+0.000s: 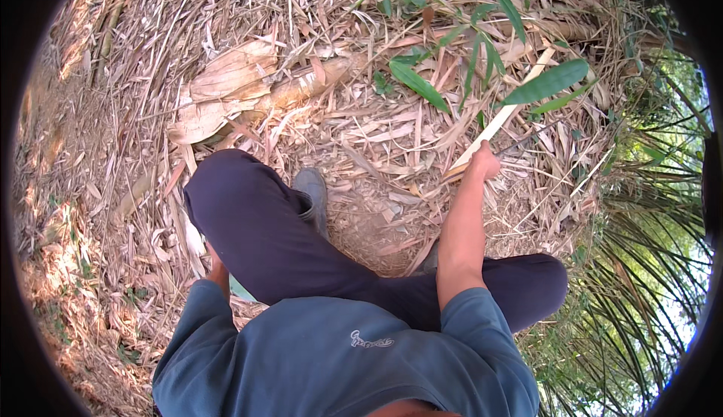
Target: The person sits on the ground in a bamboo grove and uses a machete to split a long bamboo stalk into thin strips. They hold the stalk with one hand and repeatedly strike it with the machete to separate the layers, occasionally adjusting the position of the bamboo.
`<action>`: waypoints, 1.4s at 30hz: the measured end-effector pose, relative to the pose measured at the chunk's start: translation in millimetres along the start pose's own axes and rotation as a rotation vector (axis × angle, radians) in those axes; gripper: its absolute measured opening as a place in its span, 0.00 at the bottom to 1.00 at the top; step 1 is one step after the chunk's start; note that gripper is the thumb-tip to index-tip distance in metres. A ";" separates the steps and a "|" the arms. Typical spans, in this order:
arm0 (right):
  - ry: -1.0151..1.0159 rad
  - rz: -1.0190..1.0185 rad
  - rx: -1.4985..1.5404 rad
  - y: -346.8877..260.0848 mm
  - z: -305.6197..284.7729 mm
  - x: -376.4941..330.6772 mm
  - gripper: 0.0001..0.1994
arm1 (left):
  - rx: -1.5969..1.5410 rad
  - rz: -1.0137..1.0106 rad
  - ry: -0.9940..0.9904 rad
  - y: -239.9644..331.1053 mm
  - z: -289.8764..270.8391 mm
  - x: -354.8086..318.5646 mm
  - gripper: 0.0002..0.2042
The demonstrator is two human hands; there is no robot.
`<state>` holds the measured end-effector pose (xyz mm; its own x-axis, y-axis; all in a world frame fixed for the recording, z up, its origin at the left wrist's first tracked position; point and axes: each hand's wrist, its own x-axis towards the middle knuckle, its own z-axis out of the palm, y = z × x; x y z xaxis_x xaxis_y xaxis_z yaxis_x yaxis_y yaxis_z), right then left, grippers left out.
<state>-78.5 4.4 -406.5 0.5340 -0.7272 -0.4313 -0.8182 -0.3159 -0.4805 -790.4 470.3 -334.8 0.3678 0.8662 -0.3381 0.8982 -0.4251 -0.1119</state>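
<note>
My right hand (486,162) is closed at the side of a long pale strip of wood or bamboo (503,118), ahead of my right knee. The strip slants from the ground near my wrist up to the far right, partly behind a broad green leaf (548,83). A thin dark stick-like thing (527,140) runs out rightward beside the hand; whether I grip it too is unclear. Low beside my left thigh, my left hand (218,265) is mostly hidden by the leg, next to a whitish strip (194,238). Its fingers cannot be made out.
Dry leaves and stalks (392,134) litter the ground around my boot (310,195). A large papery tan sheath (226,85) lies beyond my left knee, against a stem (309,83). Leafy green shoots (418,84) stand ahead, and dense fronds (640,266) crowd the right side.
</note>
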 end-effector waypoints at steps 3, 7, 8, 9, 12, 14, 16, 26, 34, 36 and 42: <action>-0.054 -0.077 -0.097 11.9 3.0 -16.6 0.21 | 0.141 -0.046 -0.147 23.0 -18.4 29.6 0.19; -0.167 -0.052 0.095 16.3 5.8 -36.6 0.12 | 0.187 -0.184 -0.215 21.7 -40.6 69.5 0.25; -0.192 0.069 0.235 7.4 8.7 -45.4 0.09 | 0.175 -0.230 -0.184 32.0 -41.4 77.6 0.27; -0.221 0.085 0.307 6.9 5.4 -51.0 0.09 | 0.119 -0.287 -0.072 50.4 -49.3 90.5 0.30; -0.231 0.094 0.447 12.5 -8.2 -67.3 0.10 | -0.114 -0.418 0.335 102.1 -74.7 133.8 0.39; -0.185 0.122 0.446 18.1 -14.6 -76.2 0.11 | -0.194 -0.432 0.482 138.8 -90.6 167.4 0.43; -0.113 0.102 0.364 18.9 -14.6 -97.0 0.12 | -0.276 -0.431 0.487 142.8 -65.8 216.1 0.44; 0.085 -0.206 0.522 -32.9 -48.8 -185.0 0.14 | -0.610 0.171 -0.200 437.9 -67.8 296.2 0.26; 0.133 -0.558 0.590 -114.6 -99.3 -245.7 0.11 | -0.369 1.493 -0.837 612.3 -176.1 177.9 0.37; 0.100 -0.669 0.607 -130.7 -106.3 -263.1 0.09 | -0.766 1.573 -0.631 572.8 -164.6 197.3 0.33; -0.133 -0.760 0.670 -182.3 -102.4 -321.1 0.10 | -0.018 1.321 -0.126 343.0 -111.7 334.5 0.23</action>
<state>-122.7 233.0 -102.3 0.9148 -0.3902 0.1041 0.0126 -0.2302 -0.9731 -332.4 643.5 -382.0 0.9374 -0.2238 -0.2668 -0.1119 -0.9191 0.3777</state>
